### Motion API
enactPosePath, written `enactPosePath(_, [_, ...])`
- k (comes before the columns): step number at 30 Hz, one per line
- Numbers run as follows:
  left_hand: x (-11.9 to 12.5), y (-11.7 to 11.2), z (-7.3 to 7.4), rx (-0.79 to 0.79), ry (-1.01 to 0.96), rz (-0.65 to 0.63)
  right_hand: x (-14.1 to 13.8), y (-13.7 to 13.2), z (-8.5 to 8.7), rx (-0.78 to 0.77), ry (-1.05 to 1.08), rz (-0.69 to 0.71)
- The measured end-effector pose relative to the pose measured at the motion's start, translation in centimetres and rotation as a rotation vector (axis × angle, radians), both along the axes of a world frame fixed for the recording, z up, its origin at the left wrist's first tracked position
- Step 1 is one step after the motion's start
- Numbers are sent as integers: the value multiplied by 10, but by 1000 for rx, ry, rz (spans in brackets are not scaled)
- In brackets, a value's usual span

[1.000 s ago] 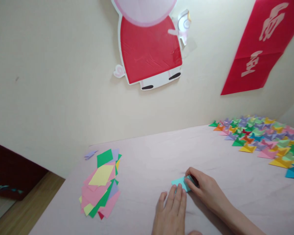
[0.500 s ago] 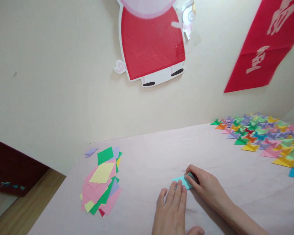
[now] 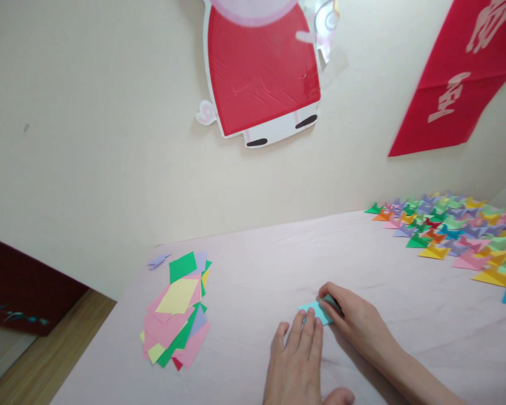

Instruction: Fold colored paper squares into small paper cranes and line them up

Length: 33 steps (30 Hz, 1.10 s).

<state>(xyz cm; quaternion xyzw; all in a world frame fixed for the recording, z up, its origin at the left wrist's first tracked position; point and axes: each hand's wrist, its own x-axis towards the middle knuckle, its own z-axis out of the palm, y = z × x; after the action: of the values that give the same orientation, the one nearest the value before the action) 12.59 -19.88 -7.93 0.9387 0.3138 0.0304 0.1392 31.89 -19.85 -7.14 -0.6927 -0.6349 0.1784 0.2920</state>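
Observation:
A small light-blue folded paper [image 3: 315, 311] lies on the pale pink table [image 3: 257, 281] near its front. My left hand [image 3: 299, 365] rests flat, fingers stretched out, with the fingertips pressing the near edge of the paper. My right hand [image 3: 354, 320] comes in from the right, its fingers curled and pressed onto the paper's far right end, covering part of it. To the left lies a loose pile of coloured paper squares [image 3: 176, 309] in pink, yellow, green and lilac.
Several folded paper figures [image 3: 455, 236] in many colours are laid out in rows at the back right of the table. One lilac folded piece [image 3: 157, 261] lies at the back left corner. A wall with a cartoon cut-out [image 3: 261, 73] and a red banner [image 3: 459, 84] stands behind.
Both hands have stayed on the light-blue paper with only slight shifts of the fingers. The view has tilted a little downward and to the left.

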Motion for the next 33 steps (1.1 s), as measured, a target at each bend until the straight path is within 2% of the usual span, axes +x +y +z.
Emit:
enactPosePath(7, [1,-2,-1,8,-29,12,1,0,-6,90,-69,45])
enactPosePath(13, [0,-1,0,36,-34,5,0,1,-9,75,-119,48])
enactPosePath(24, [3,-1,12,-2,6,22,-2,-15,-9,150,36,18])
enactPosePath(29, [1,-2,15,-2,0,23,-3,-12,-14,166,8,9])
enactPosePath(33, [0,-1,15,23,-9,18,-5,-11,-12,177,-15,9])
